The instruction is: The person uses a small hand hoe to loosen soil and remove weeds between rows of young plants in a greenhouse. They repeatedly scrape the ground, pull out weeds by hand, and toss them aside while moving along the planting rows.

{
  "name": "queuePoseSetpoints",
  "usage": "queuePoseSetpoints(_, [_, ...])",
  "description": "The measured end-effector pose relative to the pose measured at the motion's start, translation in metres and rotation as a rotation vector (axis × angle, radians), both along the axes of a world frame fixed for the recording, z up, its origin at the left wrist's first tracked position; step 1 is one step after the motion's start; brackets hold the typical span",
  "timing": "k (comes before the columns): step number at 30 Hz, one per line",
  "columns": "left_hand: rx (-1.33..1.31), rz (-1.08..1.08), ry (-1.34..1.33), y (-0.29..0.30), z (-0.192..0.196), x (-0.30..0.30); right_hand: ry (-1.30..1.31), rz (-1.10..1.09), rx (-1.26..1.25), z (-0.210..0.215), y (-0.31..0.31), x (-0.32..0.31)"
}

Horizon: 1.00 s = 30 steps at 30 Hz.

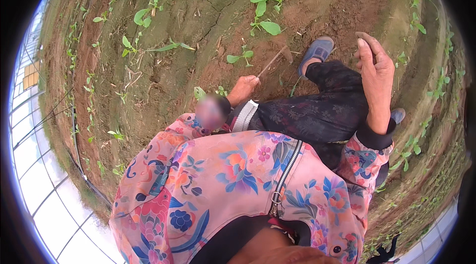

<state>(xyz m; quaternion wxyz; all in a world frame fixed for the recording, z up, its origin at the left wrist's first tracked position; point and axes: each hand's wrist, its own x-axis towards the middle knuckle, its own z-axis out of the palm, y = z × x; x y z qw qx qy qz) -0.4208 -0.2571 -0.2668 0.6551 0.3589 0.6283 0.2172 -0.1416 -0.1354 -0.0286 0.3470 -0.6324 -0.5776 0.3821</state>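
Observation:
Low over the soil, my left hand is closed round the thin handle of a small hand hoe. The hoe slants away to the right, and its flat blade is by the ground near my shoe. A small leafy seedling grows just beyond my left hand. Larger green seedlings stand farther off, past the hoe. My right hand is raised at the right, beside my knee. Its thumb and forefinger come together and the other fingers curl in; anything between them is too small to tell.
Brown, cracked soil spreads around me, with rows of seedlings to the left and right. A dark hose or line runs along the left side. Beyond it is a pale gridded wall. My dark patterned trouser legs are bent in front.

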Motion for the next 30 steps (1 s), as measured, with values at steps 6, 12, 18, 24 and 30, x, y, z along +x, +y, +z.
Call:
queuePoseSetpoints(6, [0.341, -0.085, 0.17, 0.07, -0.035, 0.02, -0.052, 0.064, 0.107, 0.0, 0.001, -0.007])
queuePoseSetpoints(12, [0.464, -0.262, 0.382, 0.064, -0.042, 0.014, -0.066, 0.014, 0.073, 0.002, 0.0, 0.003])
queuePoseSetpoints(18, [0.422, -0.282, 0.53, 0.028, 0.008, 0.014, -0.172, 0.034, 0.227, 0.005, 0.002, 0.007])
queuePoseSetpoints(24, [0.341, -0.033, 0.038, 0.108, 0.047, 0.065, 0.187, -0.109, 0.114, 0.012, 0.007, 0.021])
queuePoseSetpoints(30, [0.286, 0.057, -0.682, 0.204, 0.115, 0.142, 0.093, -0.048, -0.033, -0.043, 0.044, 0.091])
